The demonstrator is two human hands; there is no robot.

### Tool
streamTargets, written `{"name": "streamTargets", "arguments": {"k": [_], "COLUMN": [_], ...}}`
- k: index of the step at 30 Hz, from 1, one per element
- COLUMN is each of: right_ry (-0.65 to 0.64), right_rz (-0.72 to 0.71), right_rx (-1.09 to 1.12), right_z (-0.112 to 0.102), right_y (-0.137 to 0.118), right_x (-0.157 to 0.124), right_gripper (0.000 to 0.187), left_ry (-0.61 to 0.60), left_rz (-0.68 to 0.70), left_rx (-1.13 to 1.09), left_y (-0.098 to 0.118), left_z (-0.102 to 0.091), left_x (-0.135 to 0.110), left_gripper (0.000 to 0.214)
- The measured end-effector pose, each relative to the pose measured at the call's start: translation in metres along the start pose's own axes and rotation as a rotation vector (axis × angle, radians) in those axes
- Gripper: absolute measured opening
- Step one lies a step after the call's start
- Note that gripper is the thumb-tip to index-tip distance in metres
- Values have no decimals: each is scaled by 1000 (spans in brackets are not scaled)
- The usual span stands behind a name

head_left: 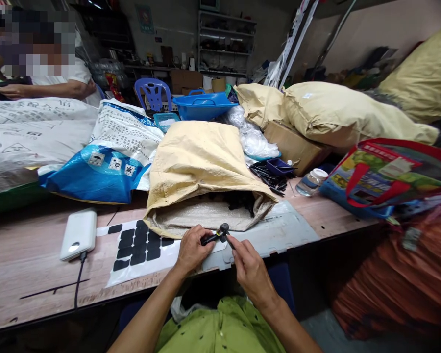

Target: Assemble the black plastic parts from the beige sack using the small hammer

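Yellow sack (202,166) lies on the table (29,264), mouth open, dark black pieces (240,201) showing inside. Small blue tray (279,167) behind it, contents unclear. Black part (216,236): short rod with a round knob, held above the table edge, just before the sack mouth. Left hand (193,250) fingers clamped on the rod; right hand (248,267) fingertips pinched together at the knob
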State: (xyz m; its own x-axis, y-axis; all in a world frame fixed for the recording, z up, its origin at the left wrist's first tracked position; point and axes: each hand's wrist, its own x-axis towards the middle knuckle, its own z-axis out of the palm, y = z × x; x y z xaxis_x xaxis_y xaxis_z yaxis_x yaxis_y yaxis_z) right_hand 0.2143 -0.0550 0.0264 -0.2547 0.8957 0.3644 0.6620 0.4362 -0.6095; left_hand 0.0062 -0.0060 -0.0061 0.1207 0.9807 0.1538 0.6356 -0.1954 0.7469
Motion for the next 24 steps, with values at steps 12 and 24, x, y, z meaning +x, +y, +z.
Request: {"name": "streamTargets", "arguments": {"k": [12, 24], "right_ry": [-82, 78], "right_rz": [-21, 29], "right_rx": [-50, -421], "right_z": [3, 2], "right_y": [-10, 37], "right_x": [1, 36], "right_gripper": [46, 38], "left_ry": [9, -41], "left_rz": [21, 76], "left_rx": [24, -85], "left_y": [0, -6], "left_z": [-1, -8], "left_x": [-1, -4], "left_gripper": [11, 34]}}
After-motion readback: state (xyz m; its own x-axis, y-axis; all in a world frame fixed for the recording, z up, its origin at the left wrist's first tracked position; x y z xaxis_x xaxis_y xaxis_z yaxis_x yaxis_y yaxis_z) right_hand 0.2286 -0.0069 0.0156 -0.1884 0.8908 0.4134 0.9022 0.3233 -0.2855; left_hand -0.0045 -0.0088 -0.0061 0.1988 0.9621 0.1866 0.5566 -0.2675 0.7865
